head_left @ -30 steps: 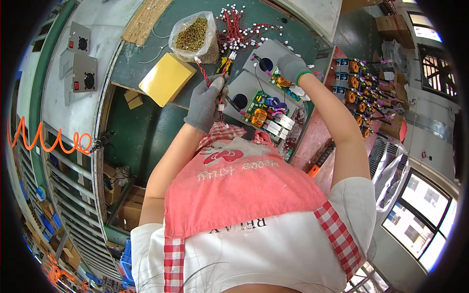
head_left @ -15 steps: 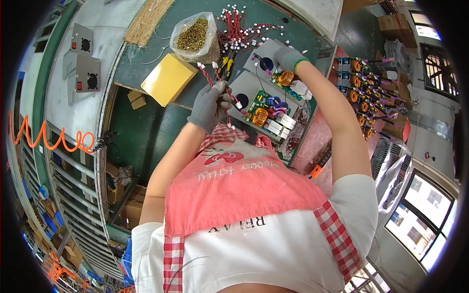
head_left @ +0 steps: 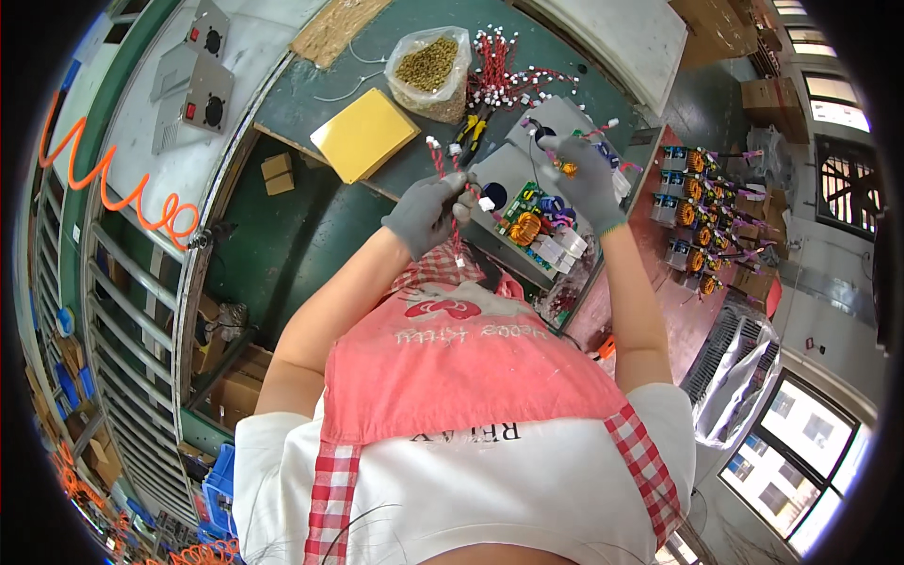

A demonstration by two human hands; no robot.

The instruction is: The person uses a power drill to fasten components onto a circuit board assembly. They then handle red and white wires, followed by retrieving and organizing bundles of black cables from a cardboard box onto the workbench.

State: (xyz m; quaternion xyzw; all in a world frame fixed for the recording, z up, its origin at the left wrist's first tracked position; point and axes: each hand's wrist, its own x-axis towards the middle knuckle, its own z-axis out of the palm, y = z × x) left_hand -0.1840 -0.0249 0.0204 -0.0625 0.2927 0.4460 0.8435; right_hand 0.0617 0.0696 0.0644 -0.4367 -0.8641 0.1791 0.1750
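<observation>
My left hand (head_left: 431,213), in a grey glove, is closed around a few red twisted wire cables (head_left: 458,247) with small white connectors at their ends. My right hand (head_left: 586,185), also gloved, reaches over the far circuit board (head_left: 621,181) with its fingers stretched out and apart; it covers much of that board. Nearer to me, a green circuit board (head_left: 539,224) with a copper coil, blue parts and white blocks lies on a grey metal plate (head_left: 499,168). A red wire with a white connector (head_left: 612,123) lies just beyond my right hand.
Beyond my hands stand an open bag of small brass-coloured parts (head_left: 450,102), a yellow stack (head_left: 365,137), yellow-black pliers (head_left: 476,130) and a heap of red cables (head_left: 494,71). More boards with coils (head_left: 692,202) sit on the right. Metal cases (head_left: 193,99) stand at the left.
My right hand has drawn back toward me from the metal plate's far part and now hovers over the far board. My left hand still grips the cables. The whole view has shifted slightly.
</observation>
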